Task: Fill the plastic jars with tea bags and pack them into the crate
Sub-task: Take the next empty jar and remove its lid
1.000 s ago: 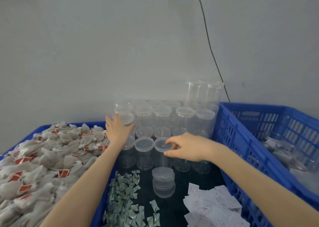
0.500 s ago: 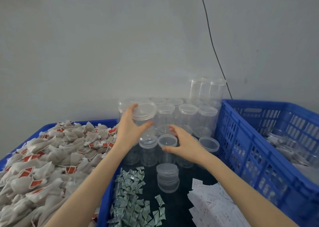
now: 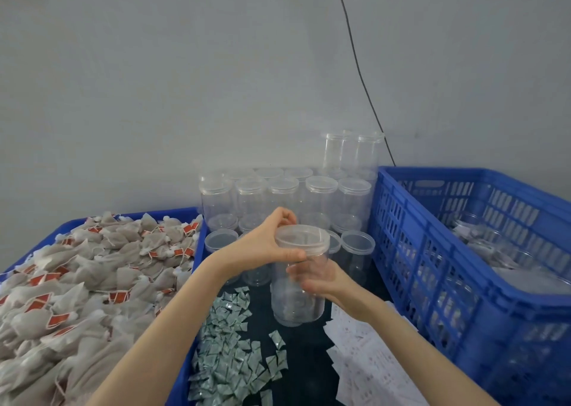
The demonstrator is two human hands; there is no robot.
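Note:
An empty clear plastic jar [image 3: 298, 303] is held upright above the dark table in the middle of the view. My right hand [image 3: 324, 282] wraps round its body from behind. My left hand [image 3: 265, 245] grips its clear lid [image 3: 302, 239] at the rim. Beige tea bags [image 3: 77, 285] with red tags fill a blue tray on the left. The blue crate [image 3: 445, 285] stands on the right, with clear jars lying inside it.
Several more empty lidded jars [image 3: 318, 195] stand in rows against the wall, two stacked higher. Small grey-green sachets [image 3: 228, 353] and white paper slips [image 3: 364, 365] lie on the table in front. A black cable [image 3: 358, 72] runs down the wall.
My left hand lifted a jar out of the rows and brought it toward me. My right hand left the front jars and took hold of its body.

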